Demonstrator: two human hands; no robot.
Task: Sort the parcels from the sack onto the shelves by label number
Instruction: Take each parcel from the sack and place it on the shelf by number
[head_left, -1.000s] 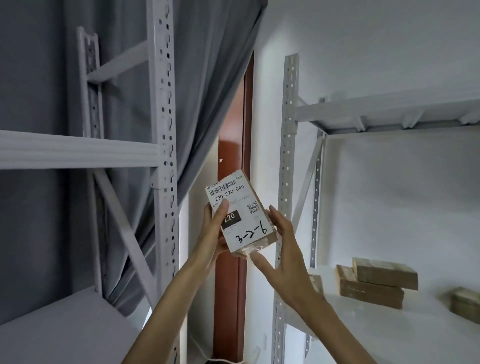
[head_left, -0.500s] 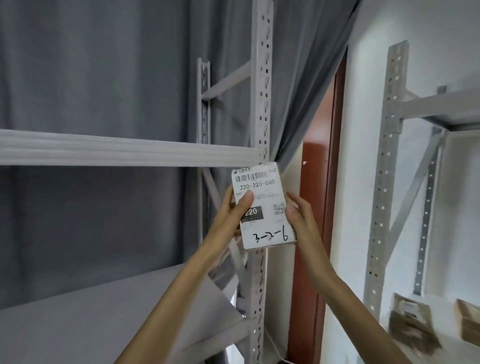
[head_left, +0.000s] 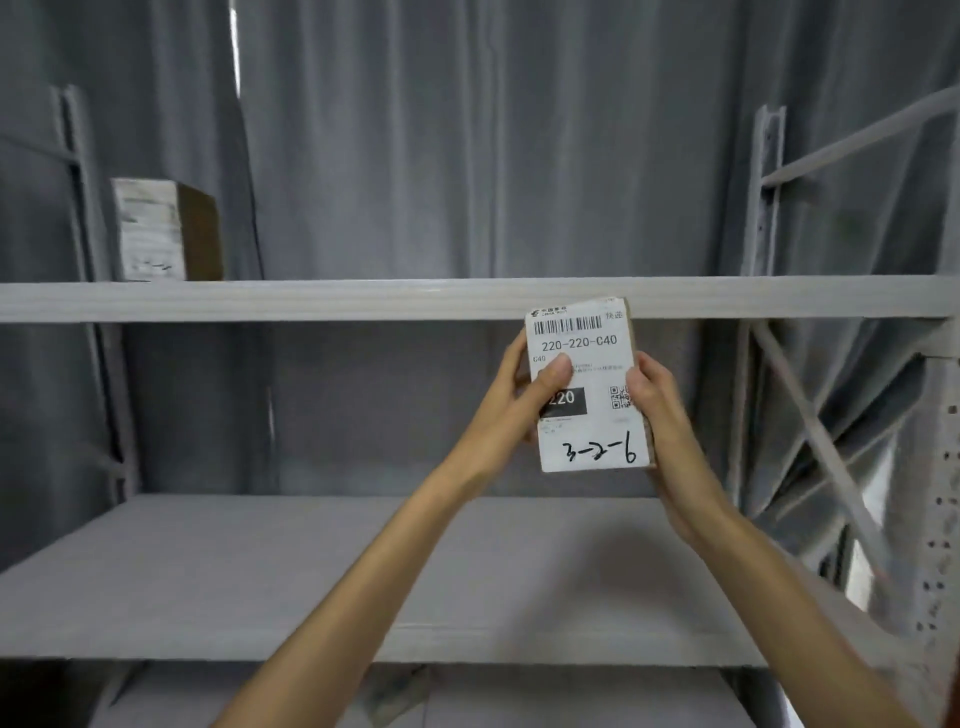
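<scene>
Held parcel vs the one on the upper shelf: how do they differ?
The held parcel is gripped in the air by the left hand and right hand; the shelf parcel stands on the upper shelf, untouched. The held parcel's label faces the camera, sharp, with 3-2-6 handwritten; the shelf parcel's is angled and blurred. Both are upright brown boxes with white labels.

A white label (head_left: 587, 384) bearing black barcode stripes, a black block with pale numerals and black handwritten digits covers a brown parcel (head_left: 643, 415). Pale grey shelves (head_left: 363, 300) stand before pleated grey curtains (head_left: 467, 130); another brown, white-labelled box (head_left: 166, 228) sits above.
</scene>
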